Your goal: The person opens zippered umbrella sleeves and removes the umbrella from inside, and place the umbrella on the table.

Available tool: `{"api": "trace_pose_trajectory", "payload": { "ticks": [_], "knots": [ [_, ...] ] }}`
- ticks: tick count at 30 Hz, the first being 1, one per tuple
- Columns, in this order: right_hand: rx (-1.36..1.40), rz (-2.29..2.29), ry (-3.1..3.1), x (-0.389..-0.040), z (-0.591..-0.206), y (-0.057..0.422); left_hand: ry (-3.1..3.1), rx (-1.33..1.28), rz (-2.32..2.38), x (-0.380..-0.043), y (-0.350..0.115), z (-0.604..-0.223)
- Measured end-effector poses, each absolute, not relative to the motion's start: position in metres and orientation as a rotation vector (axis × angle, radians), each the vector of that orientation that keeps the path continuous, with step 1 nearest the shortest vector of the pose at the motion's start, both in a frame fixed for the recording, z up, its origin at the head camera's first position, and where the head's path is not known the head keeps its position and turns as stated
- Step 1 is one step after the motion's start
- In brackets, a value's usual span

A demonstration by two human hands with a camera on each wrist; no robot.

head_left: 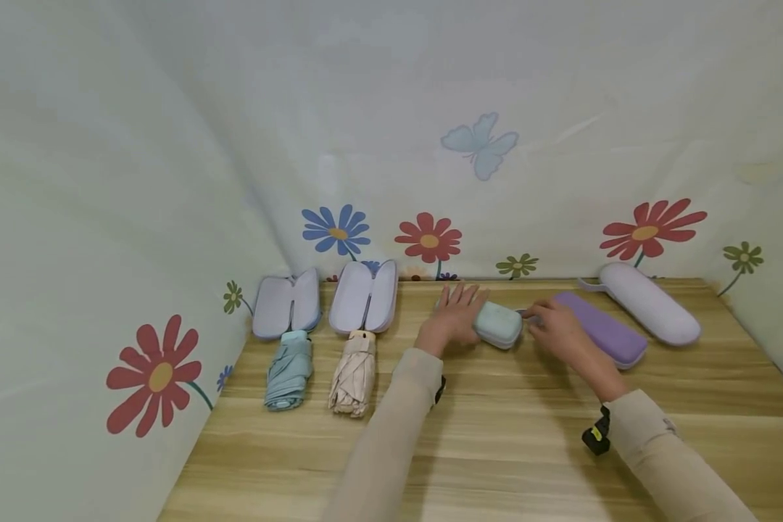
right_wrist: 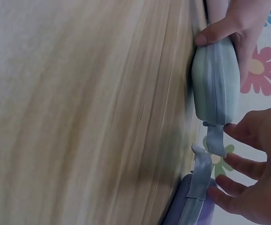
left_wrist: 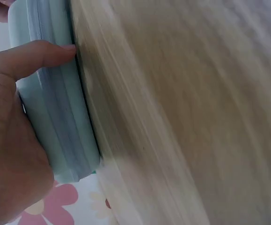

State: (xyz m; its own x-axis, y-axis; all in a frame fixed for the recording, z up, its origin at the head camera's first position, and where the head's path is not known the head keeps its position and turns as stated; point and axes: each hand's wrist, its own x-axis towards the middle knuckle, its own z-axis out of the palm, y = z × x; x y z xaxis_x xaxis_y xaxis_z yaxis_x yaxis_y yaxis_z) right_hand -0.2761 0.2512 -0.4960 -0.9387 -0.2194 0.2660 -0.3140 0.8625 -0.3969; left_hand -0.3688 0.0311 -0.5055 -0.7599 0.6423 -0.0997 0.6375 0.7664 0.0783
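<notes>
A mint green zippered case (head_left: pixel 499 324) lies on the wooden table, its grey-blue zipper band (left_wrist: pixel 62 117) facing the near side. My left hand (head_left: pixel 455 319) grips it from above, thumb bent over the zipper side and fingers across the top and back. At the case's right end sticks out a short grey strap (right_wrist: pixel 216 139). Beside that strap is my right hand (head_left: pixel 554 328), its fingers spread and loosely bent, with fingertips right at the strap's edge. A purple case (head_left: pixel 600 333) lies just behind the right hand, and its grey strap (right_wrist: pixel 200 168) points toward the green case.
Farther right rests a pale lavender case (head_left: pixel 649 304). On the left, two opened cases, one blue-edged (head_left: pixel 271 308) and one white-lined (head_left: pixel 349 297), stand behind a folded teal umbrella (head_left: pixel 290 377) and a folded beige umbrella (head_left: pixel 353 377). A flowered curtain (head_left: pixel 548 203) hangs along the table's back edge.
</notes>
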Motion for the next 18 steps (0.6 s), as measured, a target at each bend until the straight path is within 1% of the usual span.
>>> {"api": "trace_pose_trajectory", "payload": {
  "ticks": [8, 18],
  "knots": [
    [0.528, 0.353, -2.853, -0.281, -0.502, 0.252, 2.799, 1.192, 0.016, -0.368, 0.022, -0.510],
    [0.540, 0.349, -2.841, -0.289, -0.510, 0.253, 2.768, 1.286, -0.030, -0.365, 0.015, -0.508]
  ]
}}
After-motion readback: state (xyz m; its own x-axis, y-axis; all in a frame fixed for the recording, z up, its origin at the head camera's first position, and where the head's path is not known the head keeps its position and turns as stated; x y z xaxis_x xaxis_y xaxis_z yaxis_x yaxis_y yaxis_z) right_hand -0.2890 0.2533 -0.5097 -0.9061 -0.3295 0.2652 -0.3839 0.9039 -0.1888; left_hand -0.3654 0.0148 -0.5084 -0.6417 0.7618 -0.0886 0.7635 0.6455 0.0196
